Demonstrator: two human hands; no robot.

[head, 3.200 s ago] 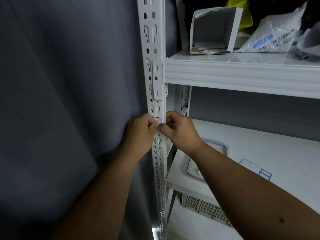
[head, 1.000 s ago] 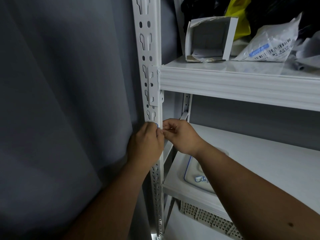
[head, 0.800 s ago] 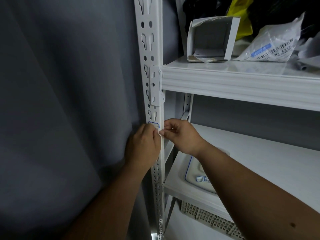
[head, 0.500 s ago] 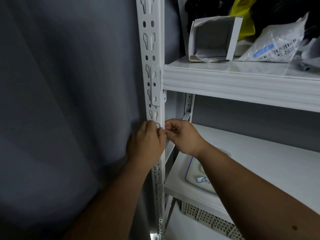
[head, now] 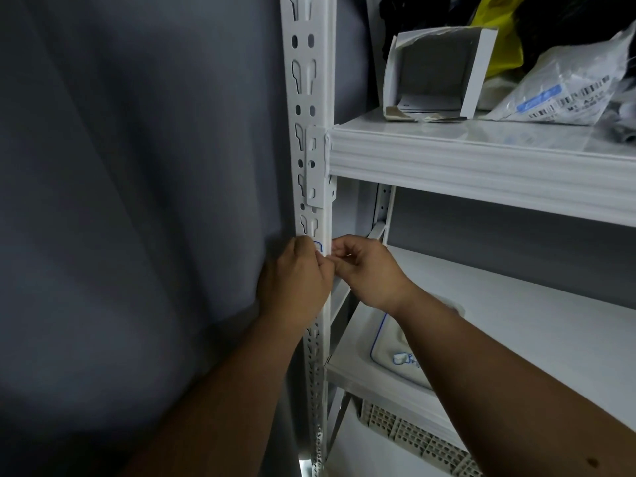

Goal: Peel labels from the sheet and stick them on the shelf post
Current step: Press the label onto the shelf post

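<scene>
Two hands meet at the white shelf post (head: 311,98): the left hand (head: 296,280) covers its front, fingers curled over one blue-edged label (head: 319,247), and the right hand (head: 368,271) pinches at the same spot. The label sheet (head: 385,349) lies on the lower shelf (head: 550,321), half hidden by the right forearm. One open carton (head: 437,70) and one barcoded bag (head: 568,91) sit on the upper shelf (head: 481,160).

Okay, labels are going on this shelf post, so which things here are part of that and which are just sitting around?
Part of the job:
shelf post
label
label sheet
left hand
right hand

Just lying about:
open box
plastic bag
basket
</scene>
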